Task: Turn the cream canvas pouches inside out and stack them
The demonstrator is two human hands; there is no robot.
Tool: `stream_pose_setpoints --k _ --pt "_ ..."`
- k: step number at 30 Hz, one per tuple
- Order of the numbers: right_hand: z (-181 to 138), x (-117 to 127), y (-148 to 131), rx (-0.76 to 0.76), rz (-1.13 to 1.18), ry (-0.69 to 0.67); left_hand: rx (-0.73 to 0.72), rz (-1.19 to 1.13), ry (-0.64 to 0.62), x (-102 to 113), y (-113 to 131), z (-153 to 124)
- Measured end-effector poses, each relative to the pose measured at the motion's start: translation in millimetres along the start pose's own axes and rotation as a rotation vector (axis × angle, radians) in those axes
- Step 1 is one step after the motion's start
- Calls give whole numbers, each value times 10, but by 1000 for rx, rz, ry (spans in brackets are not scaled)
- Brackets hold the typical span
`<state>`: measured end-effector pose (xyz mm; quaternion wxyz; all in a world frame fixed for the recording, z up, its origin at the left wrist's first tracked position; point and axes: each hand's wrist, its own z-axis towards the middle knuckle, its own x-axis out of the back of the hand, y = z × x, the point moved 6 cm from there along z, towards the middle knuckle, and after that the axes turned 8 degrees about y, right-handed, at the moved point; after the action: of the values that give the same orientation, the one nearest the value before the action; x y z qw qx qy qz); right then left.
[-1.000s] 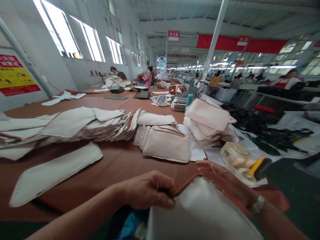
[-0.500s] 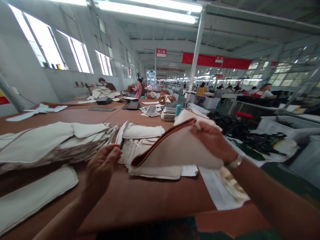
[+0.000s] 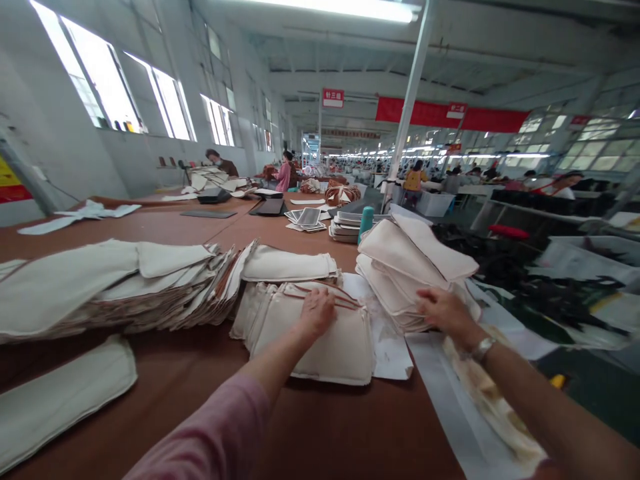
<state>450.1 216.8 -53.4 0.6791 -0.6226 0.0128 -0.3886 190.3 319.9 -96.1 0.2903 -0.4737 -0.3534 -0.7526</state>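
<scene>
Cream fabric under the left hand (image 3: pixel 319 312)! Its bent fingers sit on the top edge of the near centre stack (image 3: pixel 330 353); any pinch, I can't tell. Best part one layer cleanly, stack square. Right hand (image 3: pixel 447 313) curls at the right pile (image 3: pixel 395 243), hold unclear, forearm slanting from near right across the brown table (image 3: pixel 380 427).

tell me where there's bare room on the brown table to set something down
Free: the brown table nearest the camera, between the left sleeve and the long white paper; also the strip behind the left pile, before the gray sheet. Crowded: the row from left pile through middle stack to right pile, where the left hand and right hand are.
</scene>
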Motion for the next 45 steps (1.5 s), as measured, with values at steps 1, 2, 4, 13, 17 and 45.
stream_pose_setpoints --k 1,2,4,13,17,45 --pt "-160 -200 128 -22 20 -72 -9 -14 -21 -42 33 22" --pt "-311 -369 246 -41 45 -127 -22 -38 -39 -62 73 5" --pt "-548 -580 458 -89 90 -174 -54 -111 -75 -23 160 -135" --pt "-1104 -591 -152 42 415 -438 -138 -807 -227 1093 533 -1373" --pt "-1991 -750 -1061 114 723 -847 80 -1248 -278 1354 461 -1791" --pt "-2790 -517 -1520 168 385 -708 446 -1278 -567 1630 793 -2541"
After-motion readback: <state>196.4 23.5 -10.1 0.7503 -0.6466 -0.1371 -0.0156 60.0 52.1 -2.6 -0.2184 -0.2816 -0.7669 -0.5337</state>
